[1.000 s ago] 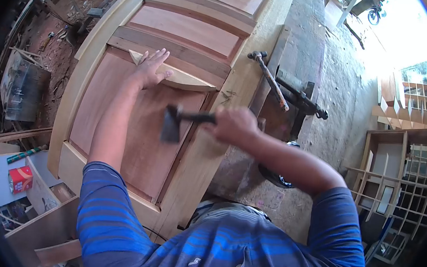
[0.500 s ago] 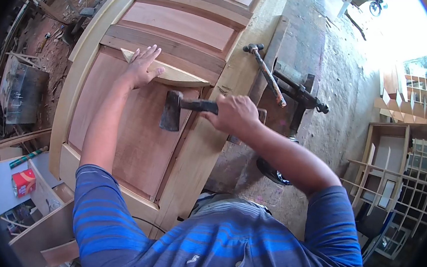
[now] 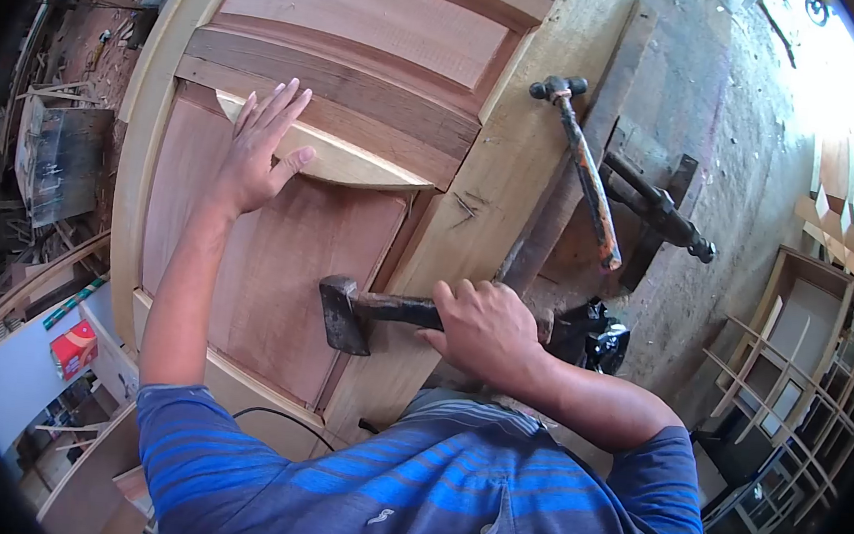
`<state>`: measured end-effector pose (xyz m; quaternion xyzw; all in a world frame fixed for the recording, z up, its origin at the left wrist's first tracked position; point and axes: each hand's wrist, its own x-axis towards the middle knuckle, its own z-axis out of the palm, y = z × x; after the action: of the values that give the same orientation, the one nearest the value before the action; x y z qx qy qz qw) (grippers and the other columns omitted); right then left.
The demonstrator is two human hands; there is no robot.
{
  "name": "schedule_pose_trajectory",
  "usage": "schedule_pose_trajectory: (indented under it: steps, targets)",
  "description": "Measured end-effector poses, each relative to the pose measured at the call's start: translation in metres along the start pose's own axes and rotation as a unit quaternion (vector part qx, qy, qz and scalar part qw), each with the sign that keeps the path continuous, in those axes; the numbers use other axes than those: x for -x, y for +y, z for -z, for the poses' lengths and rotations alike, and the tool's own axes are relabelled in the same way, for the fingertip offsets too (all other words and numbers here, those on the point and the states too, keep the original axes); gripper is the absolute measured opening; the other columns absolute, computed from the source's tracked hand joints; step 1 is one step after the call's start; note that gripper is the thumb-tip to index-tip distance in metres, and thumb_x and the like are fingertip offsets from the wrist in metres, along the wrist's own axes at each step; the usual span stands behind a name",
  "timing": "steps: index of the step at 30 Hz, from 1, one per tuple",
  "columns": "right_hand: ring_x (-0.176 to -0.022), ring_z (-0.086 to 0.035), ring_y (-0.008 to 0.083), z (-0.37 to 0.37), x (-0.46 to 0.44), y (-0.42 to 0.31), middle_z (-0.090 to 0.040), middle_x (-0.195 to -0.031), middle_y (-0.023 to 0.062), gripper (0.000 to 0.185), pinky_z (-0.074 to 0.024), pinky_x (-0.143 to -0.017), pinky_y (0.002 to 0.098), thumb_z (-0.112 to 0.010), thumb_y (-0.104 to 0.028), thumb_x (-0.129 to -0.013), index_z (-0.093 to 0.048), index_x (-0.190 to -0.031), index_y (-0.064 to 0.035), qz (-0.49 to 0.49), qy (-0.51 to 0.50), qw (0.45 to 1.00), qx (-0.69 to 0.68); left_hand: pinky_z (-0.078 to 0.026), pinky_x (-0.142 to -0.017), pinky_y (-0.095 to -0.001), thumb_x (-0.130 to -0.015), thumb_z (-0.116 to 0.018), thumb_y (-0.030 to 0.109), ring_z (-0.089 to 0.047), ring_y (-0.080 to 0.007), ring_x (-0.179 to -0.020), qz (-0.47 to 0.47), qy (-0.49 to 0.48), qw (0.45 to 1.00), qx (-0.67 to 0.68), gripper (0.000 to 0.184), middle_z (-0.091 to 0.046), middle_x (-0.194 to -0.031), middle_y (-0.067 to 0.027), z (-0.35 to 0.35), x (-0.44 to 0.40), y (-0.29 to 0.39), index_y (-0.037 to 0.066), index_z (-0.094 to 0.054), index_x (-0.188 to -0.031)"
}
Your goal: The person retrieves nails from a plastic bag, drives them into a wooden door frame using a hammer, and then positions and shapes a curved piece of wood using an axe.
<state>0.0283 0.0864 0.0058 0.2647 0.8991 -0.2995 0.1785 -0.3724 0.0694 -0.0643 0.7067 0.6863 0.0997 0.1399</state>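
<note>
My right hand [image 3: 487,330] is wrapped round the dark handle of a hatchet [image 3: 347,315], whose steel head hangs over the lower panel near the door's right frame. The blade points toward me. My left hand [image 3: 260,154] lies with fingers stretched out on a pale, curved strip of wood [image 3: 355,161]. This strip sits along the upper edge of the lower reddish panel [image 3: 267,264], against the cross rail. Both belong with a wooden panelled door [image 3: 428,257] lying flat.
A ball-peen hammer [image 3: 590,174] with a worn painted handle rests right of the door, beside a metal vise [image 3: 657,210]. Thin nails [image 3: 465,207] lie on the right frame. At lower left are a red box [image 3: 74,348] and boards; at right stands a wooden lattice frame [image 3: 789,386].
The hatchet in my right hand has moved down toward me, away from the curved strip. My left hand stays on the strip. The whole view has shifted slightly.
</note>
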Motion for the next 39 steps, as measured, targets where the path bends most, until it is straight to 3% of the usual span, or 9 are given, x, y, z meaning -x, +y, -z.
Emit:
schedule_pose_trajectory:
  steps: [7, 11, 16, 19, 25, 31, 35, 36, 39]
  targets:
    - [-0.09, -0.074, 0.032, 0.005, -0.006, 0.015, -0.07, -0.094, 0.0128, 0.043, -0.0583, -0.081, 0.0447, -0.08, -0.041, -0.095, -0.062, -0.11, -0.0048, 0.069, -0.025, 0.997, 0.002, -0.01, -0.14, -0.0561, -0.102, -0.063, 0.068, -0.03, -0.0348, -0.167, -0.019, -0.005, 0.998, -0.055, 0.086, -0.037, -0.179, -0.0166, 0.009, -0.002, 0.023, 0.021, -0.045, -0.171]
    - [-0.083, -0.075, 0.0281, 0.002, -0.006, 0.018, -0.071, -0.087, 0.0109, 0.02, -0.0579, -0.073, 0.042, -0.07, -0.022, -0.095, -0.062, -0.102, -0.0047, 0.092, 0.023, 0.995, 0.005, -0.016, -0.14, -0.0563, -0.089, -0.079, 0.036, -0.034, -0.0337, -0.165, -0.009, -0.011, 0.999, -0.032, 0.083, -0.043, -0.176, -0.0133, 0.013, 0.001, 0.04, 0.024, -0.052, -0.166]
    - [-0.089, -0.074, 0.0308, 0.005, -0.005, 0.015, -0.07, -0.091, 0.0118, 0.036, -0.0578, -0.078, 0.0441, -0.08, -0.033, -0.094, -0.062, -0.107, -0.0047, 0.077, 0.004, 0.997, -0.012, -0.02, -0.14, -0.0549, -0.066, -0.075, -0.001, -0.04, -0.0311, -0.162, 0.032, -0.018, 0.998, -0.044, 0.098, -0.047, -0.173, -0.009, 0.009, 0.023, 0.029, 0.023, -0.058, -0.159]
    - [-0.091, -0.074, 0.0324, 0.005, -0.005, 0.015, -0.07, -0.093, 0.0125, 0.042, -0.0578, -0.081, 0.0455, -0.082, -0.038, -0.094, -0.062, -0.109, -0.0047, 0.067, -0.006, 0.998, -0.018, -0.02, -0.141, -0.055, -0.069, -0.074, -0.001, -0.041, -0.0312, -0.161, 0.071, -0.013, 0.995, -0.063, 0.095, -0.047, -0.173, -0.0089, 0.013, 0.041, 0.019, 0.022, -0.057, -0.16]
    - [-0.092, -0.074, 0.0327, 0.007, -0.005, 0.012, -0.071, -0.094, 0.013, 0.043, -0.0578, -0.081, 0.0454, -0.08, -0.042, -0.096, -0.062, -0.111, -0.0051, 0.061, -0.005, 0.998, -0.017, -0.017, -0.141, -0.0565, -0.082, -0.086, 0.016, -0.038, -0.0344, -0.163, 0.208, -0.026, 0.976, -0.065, 0.087, -0.043, -0.175, -0.0114, 0.022, 0.073, 0.016, 0.021, -0.054, -0.162]
    - [-0.091, -0.074, 0.0327, 0.004, -0.007, 0.012, -0.07, -0.093, 0.013, 0.044, -0.0578, -0.081, 0.0455, -0.08, -0.042, -0.096, -0.062, -0.112, -0.0054, 0.054, -0.014, 0.998, -0.017, -0.013, -0.139, -0.0614, -0.087, -0.088, 0.029, -0.033, -0.0385, -0.165, 0.138, 0.024, 0.99, 0.001, 0.093, -0.04, -0.176, -0.0187, 0.021, 0.062, 0.051, 0.013, -0.045, -0.168]
    - [-0.089, -0.073, 0.0325, 0.006, -0.007, 0.013, -0.069, -0.091, 0.0124, 0.044, -0.0575, -0.08, 0.0454, -0.079, -0.043, -0.097, -0.061, -0.112, -0.0055, 0.062, -0.009, 0.998, -0.026, -0.017, -0.138, -0.0622, -0.096, -0.08, 0.048, -0.039, -0.0355, -0.161, 0.1, 0.023, 0.993, -0.066, 0.084, -0.042, -0.174, -0.0128, -0.015, 0.046, 0.054, 0.015, -0.047, -0.166]
    - [-0.088, -0.073, 0.0324, 0.007, -0.007, 0.014, -0.069, -0.09, 0.0122, 0.044, -0.0574, -0.08, 0.0453, -0.079, -0.043, -0.097, -0.061, -0.111, -0.0055, 0.064, -0.009, 0.998, -0.025, -0.021, -0.136, -0.0621, -0.101, -0.07, 0.057, -0.044, -0.0346, -0.157, 0.087, 0.053, 0.989, -0.11, 0.079, -0.046, -0.171, -0.0119, -0.024, 0.045, 0.053, 0.014, -0.049, -0.164]
    - [-0.087, -0.073, 0.0319, 0.008, -0.008, 0.015, -0.068, -0.089, 0.0117, 0.044, -0.0571, -0.079, 0.0451, -0.079, -0.043, -0.097, -0.061, -0.111, -0.0057, 0.066, -0.011, 0.997, -0.03, -0.022, -0.135, -0.0615, -0.103, -0.065, 0.061, -0.047, -0.0342, -0.153, 0.083, 0.061, 0.988, -0.113, 0.078, -0.048, -0.169, -0.0113, -0.029, 0.044, 0.048, 0.014, -0.05, -0.163]
